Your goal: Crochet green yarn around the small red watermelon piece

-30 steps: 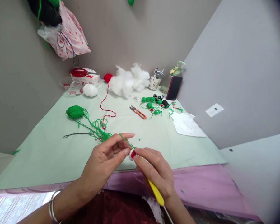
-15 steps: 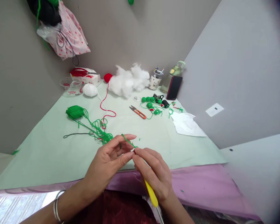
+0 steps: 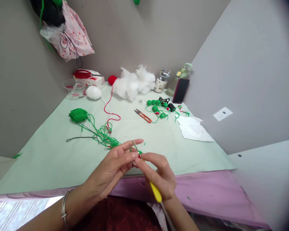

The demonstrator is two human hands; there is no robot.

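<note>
My left hand [image 3: 118,163] pinches a small crocheted piece [image 3: 139,155] in green, red and white between thumb and fingers. Green yarn runs over its raised index finger. In my right hand [image 3: 160,175] is a crochet hook with a yellow handle [image 3: 156,192], its tip at the small piece; fingertips hide most of the stitches. Left of my hands lies a loose tangle of green yarn [image 3: 106,134], leading back to a green yarn ball [image 3: 78,115]. Red yarn [image 3: 110,112] and white yarn trail into the same tangle.
Orange thread snips [image 3: 143,116] lie beyond my hands, near several green crocheted balls [image 3: 155,108]. White stuffing [image 3: 133,83], a red yarn ball [image 3: 112,80] and a white one [image 3: 93,92] sit farther back. A phone [image 3: 181,90] leans on a bottle [image 3: 174,85]. White paper [image 3: 194,128] lies right.
My left hand has turned, its thumb now lying over the small piece, where red shows. The right hand has tilted and the yellow handle has shifted slightly upward.
</note>
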